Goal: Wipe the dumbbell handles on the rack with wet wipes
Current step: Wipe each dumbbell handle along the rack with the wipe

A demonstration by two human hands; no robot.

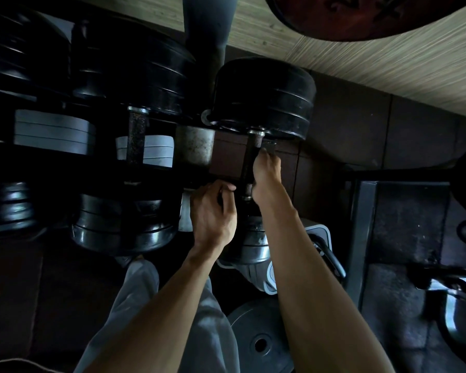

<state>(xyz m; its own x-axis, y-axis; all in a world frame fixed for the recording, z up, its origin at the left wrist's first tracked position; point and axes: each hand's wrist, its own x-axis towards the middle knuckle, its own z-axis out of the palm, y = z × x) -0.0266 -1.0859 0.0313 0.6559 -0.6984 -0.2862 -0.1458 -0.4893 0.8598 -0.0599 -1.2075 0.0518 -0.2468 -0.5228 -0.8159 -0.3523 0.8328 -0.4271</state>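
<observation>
- Black dumbbell (261, 103) sits at the rack's right end, its dark handle (250, 162) running toward you.
- Your right hand (267, 176) is wrapped around that handle; no wipe can be made out under it in the dim light.
- Your left hand (213, 211) is curled closed just beside the handle's near end; I cannot tell what it grips.
- Neighbouring dumbbell (135, 84) lies to the left.

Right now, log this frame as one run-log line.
phase: wiping | right hand: on dumbbell handle, wipe not discernible | left hand: curled at rack edge, contents hidden | next handle: untouched
</observation>
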